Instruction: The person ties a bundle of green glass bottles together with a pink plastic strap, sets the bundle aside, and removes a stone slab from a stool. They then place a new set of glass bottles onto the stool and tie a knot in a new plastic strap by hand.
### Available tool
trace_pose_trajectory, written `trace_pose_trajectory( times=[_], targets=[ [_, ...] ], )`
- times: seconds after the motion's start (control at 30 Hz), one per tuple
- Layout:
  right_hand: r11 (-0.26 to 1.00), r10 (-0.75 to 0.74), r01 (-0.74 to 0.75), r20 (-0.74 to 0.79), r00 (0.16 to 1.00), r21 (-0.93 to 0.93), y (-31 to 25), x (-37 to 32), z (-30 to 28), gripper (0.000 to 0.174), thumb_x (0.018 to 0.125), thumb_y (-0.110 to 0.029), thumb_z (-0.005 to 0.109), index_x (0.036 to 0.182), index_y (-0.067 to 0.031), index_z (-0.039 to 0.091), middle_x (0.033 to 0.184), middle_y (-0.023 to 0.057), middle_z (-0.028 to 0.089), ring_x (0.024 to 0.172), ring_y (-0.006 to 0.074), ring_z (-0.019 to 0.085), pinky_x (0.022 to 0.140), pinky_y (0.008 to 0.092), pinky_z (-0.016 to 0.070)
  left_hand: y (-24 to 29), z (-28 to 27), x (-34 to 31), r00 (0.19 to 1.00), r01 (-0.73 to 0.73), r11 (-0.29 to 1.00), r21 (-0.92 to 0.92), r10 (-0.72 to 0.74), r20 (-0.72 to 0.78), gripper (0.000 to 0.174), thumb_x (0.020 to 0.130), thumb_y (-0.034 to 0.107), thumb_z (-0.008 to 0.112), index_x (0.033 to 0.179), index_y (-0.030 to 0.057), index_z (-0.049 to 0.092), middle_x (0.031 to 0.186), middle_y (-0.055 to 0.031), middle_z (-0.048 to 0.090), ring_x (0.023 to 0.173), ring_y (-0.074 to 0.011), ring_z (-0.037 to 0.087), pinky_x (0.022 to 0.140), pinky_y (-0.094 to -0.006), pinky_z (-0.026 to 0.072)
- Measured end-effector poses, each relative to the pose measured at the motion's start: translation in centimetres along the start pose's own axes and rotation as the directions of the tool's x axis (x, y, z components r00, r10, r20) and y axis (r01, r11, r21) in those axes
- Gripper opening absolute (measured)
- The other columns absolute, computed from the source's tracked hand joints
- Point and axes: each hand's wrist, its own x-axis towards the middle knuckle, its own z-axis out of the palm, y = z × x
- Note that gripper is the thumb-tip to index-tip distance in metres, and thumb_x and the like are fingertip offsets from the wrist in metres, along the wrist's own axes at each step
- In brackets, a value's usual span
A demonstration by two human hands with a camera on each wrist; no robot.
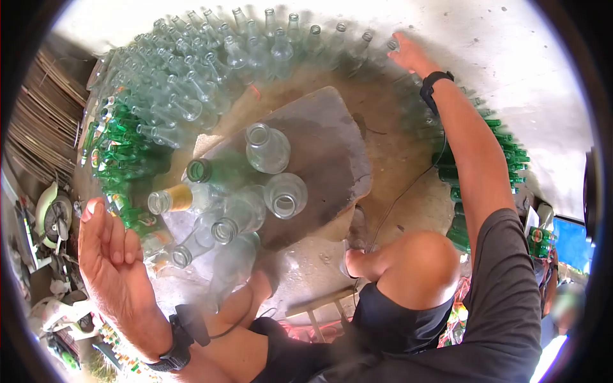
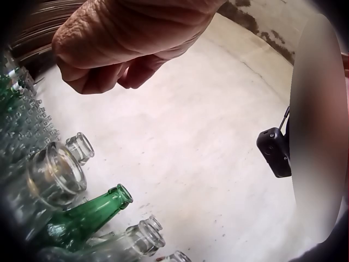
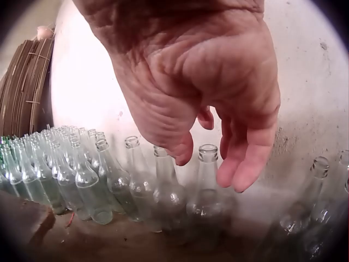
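My right hand [image 1: 415,56] is stretched out to the far row of glass bottles by the wall. In the right wrist view its thumb and fingers [image 3: 252,158] hang apart on either side of the neck of a clear bottle [image 3: 207,177], with a gap beside the glass. My left hand [image 1: 118,268] is raised at the near left, fingers loosely bent, holding nothing. Close by it stand several clear bottles [image 1: 268,150] and a green bottle [image 1: 223,171]. The left wrist view shows that hand above bottle mouths, one on a green bottle [image 2: 90,215].
Many clear bottles [image 1: 185,83] curve along the white wall [image 1: 498,38], with green bottles at the left [image 1: 131,143] and right [image 1: 511,150]. A dark slab [image 1: 319,147] lies in the middle. A thin cable [image 1: 402,198] crosses the floor near my foot.
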Motion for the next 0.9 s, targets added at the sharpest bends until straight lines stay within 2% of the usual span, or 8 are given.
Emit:
trace_pose_trajectory(
  times=[0.1,0.23,0.4,0.5,0.6,0.77,0.83,0.9],
  targets=[
    [0.988,-0.144,0.14,-0.056,0.988,-0.064,2.1,3.2,2.1,0.055,0.096,-0.029,0.069,0.146,-0.0108,0.051,0.131,0.02,0.067,0.115,0.0379,0.066,0.093,0.0481,0.0559,-0.3,0.4,0.2,1.0,-0.005,1.0,0.009,0.005,0.001,0.013,0.103,0.01,0.062,0.11,-0.0012,0.063,0.072,0.0059,0.037,0.056,-0.0024,0.029,0.049,-0.0213,0.0262],
    [0.987,-0.12,0.111,-0.074,0.99,-0.116,3.1,4.8,3.8,0.049,0.096,-0.033,0.069,0.138,-0.0083,0.058,0.13,0.0205,0.067,0.121,0.0397,0.063,0.101,0.049,0.0515,-0.7,1.1,0.4,1.0,-0.012,0.999,0.039,0.012,-0.008,0.014,0.104,0.011,0.061,0.11,-0.0012,0.062,0.072,0.0055,0.037,0.056,-0.0026,0.029,0.049,-0.0214,0.0263],
    [0.94,-0.3,0.238,-0.259,0.918,-0.246,5.0,4.3,5.9,0.04,0.093,-0.036,0.071,0.116,-0.0033,0.065,0.11,0.0252,0.071,0.107,0.0451,0.065,0.09,0.0509,0.0523,-0.7,1.1,0.7,1.0,0.002,0.999,0.042,-0.001,-0.018,0.011,0.105,0.011,0.061,0.107,0.0003,0.062,0.072,0.0056,0.035,0.055,-0.0027,0.028,0.049,-0.0214,0.0258],
    [0.968,-0.193,0.138,-0.267,0.944,-0.209,4.9,1.8,5.3,0.039,0.095,-0.037,0.068,0.117,-0.0046,0.067,0.114,0.0238,0.071,0.112,0.043,0.065,0.094,0.0498,0.0521,-0.6,0.7,0.8,1.0,0.018,1.0,0.016,-0.018,0.015,0.01,0.104,0.011,0.061,0.104,0.0012,0.062,0.072,0.0058,0.035,0.056,-0.0027,0.027,0.049,-0.0218,0.0249],
    [0.939,-0.283,0.193,-0.318,0.905,-0.284,6.2,-0.6,4.0,0.04,0.095,-0.039,0.066,0.115,-0.0049,0.068,0.109,0.0232,0.072,0.107,0.0435,0.066,0.093,0.0505,0.0519,0.2,0.4,0.4,0.997,0.054,0.999,-0.005,-0.053,0.047,0.008,0.103,0.009,0.063,0.102,0.0013,0.062,0.073,0.0061,0.036,0.058,-0.0033,0.027,0.052,-0.0235,0.0247],
    [0.921,-0.383,0.323,-0.35,0.855,-0.218,5.5,-9.0,-2.5,0.041,0.093,-0.041,0.069,0.112,-0.0041,0.069,0.093,0.0193,0.073,0.088,0.0392,0.069,0.08,0.0457,0.0535,0.7,0.4,-0.2,0.997,0.035,0.999,-0.001,-0.035,-0.072,0.01,0.101,0.004,0.065,0.107,-0.0023,0.063,0.071,0.0047,0.04,0.057,-0.0051,0.03,0.051,-0.0238,0.0261],
    [0.922,-0.383,0.331,-0.33,0.863,-0.202,4.2,-13.6,-5.9,0.041,0.093,-0.041,0.07,0.111,-0.0042,0.069,0.088,0.0179,0.071,0.083,0.037,0.068,0.077,0.0445,0.0526,0.7,-0.8,0.0,0.99,0.07,0.995,-0.068,-0.061,0.126,0.007,0.1,0.004,0.065,0.104,-0.0016,0.062,0.07,0.005,0.038,0.058,-0.0052,0.03,0.052,-0.0237,0.0258],
    [0.923,-0.382,0.337,-0.324,0.866,-0.188,2.4,-18.6,-8.7,0.041,0.092,-0.041,0.071,0.109,-0.0042,0.069,0.084,0.0166,0.07,0.078,0.0348,0.066,0.073,0.0432,0.0517,0.6,-0.4,-0.3,0.989,0.066,0.996,-0.067,-0.057,0.135,0.006,0.099,0.003,0.067,0.098,0.0012,0.061,0.07,0.0053,0.039,0.057,-0.0052,0.03,0.052,-0.0234,0.0254]
  ],
)
